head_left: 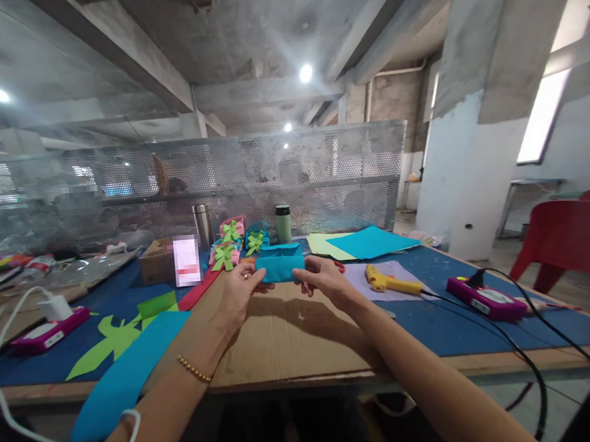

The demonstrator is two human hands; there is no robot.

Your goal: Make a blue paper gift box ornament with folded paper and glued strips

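A small blue felt box (280,268) is held up above the cardboard sheet (294,343), its folded top edge facing away from me. My left hand (241,286) pinches its left end between thumb and fingers. At the right end, my right hand (323,278) grips it the same way. Behind it lie several finished-looking pink and blue felt pieces with green bows (225,256). A long blue felt strip (133,370) and green felt cutouts (110,344) are left of my left forearm.
A yellow glue gun (392,281) rests on lilac felt (361,280), its cord running right to a purple power strip (485,298). Blue and yellow sheets (373,242) lie behind. A carton (156,262), steel flask (202,225) and green bottle (284,225) stand at the back.
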